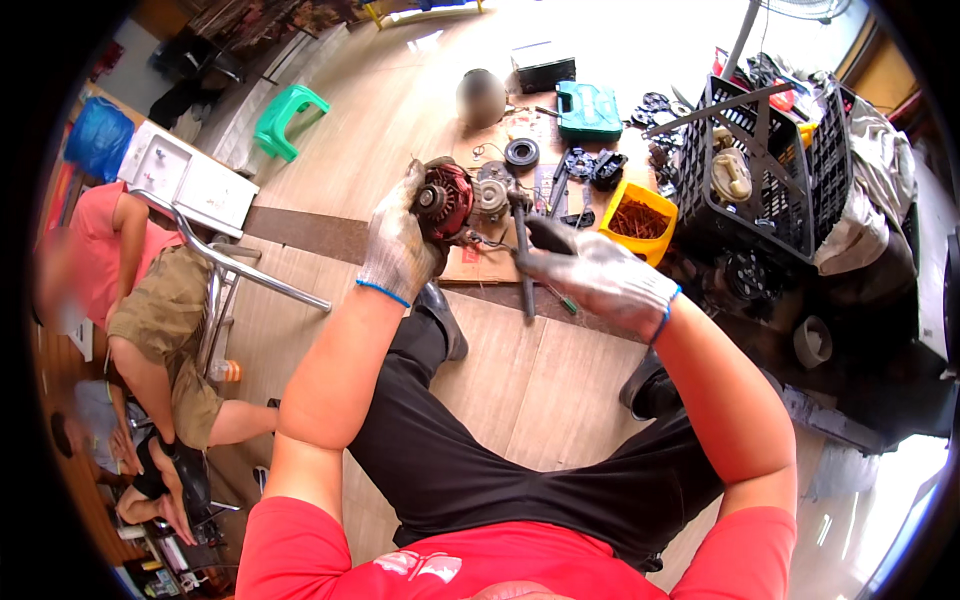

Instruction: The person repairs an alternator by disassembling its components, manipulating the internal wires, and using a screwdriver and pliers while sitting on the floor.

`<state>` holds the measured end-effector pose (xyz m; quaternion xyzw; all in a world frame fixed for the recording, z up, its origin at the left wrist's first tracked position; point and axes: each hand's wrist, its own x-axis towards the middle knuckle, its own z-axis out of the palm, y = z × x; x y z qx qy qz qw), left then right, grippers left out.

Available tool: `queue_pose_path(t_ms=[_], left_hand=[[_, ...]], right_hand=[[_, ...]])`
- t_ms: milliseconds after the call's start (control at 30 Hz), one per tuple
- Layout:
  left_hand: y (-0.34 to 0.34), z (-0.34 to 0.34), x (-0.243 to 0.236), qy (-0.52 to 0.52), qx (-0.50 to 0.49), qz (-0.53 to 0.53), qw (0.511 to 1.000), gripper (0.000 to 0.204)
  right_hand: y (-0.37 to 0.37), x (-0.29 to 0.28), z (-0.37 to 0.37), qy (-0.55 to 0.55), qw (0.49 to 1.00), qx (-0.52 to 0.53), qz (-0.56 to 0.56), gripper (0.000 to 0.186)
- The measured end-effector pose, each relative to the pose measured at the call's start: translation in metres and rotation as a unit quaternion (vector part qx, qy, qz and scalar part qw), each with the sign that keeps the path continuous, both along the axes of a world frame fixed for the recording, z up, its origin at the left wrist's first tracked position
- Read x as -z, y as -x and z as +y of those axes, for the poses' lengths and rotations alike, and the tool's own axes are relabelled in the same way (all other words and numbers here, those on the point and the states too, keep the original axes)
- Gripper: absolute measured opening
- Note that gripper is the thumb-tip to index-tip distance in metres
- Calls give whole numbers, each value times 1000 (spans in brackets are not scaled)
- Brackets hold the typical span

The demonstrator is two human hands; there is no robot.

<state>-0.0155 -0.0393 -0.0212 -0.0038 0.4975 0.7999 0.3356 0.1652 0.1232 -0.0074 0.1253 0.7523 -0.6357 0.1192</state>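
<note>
My left hand [400, 230], in a pale work glove, is closed on a red motor-like part [448, 200] with a dark round hub, held above a cardboard sheet. My right hand [590, 275], also gloved, is closed on a dark upright bar [526, 298], possibly a hammer, just right of the red part. A silver round housing [490, 195] shows behind the part, partly hidden. A black ring [522, 152], several black pieces [607, 168] and a green-handled tool [567, 302] lie around them.
A teal case [590, 110], yellow bin of copper wire [640, 222] and black crates [745, 210] are ahead and right. A green stool [285, 125] stands back left. Two other people [160, 300] are at the left beside a metal-tube frame [280, 290].
</note>
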Motion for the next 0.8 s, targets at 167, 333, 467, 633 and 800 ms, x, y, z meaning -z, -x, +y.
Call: queue_pose_path(t_ms=[167,333,467,633,800], left_hand=[[-12,6,3,-8,53,35,998,39],[-12,12,3,-21,29,45,998,39],[-12,10,3,-12,35,62,997,39],[-14,10,-5,-12,6,15,1000,38],[-7,5,-10,-3,-4,3,1000,35]], right_hand=[[35,20,-23,187,966,124,128,31],[32,4,-29,430,893,126,38,19],[25,-4,-24,307,946,104,5,17],[29,8,-24,49,995,55,68,23],[30,28,-28,-144,973,38,177,23]])
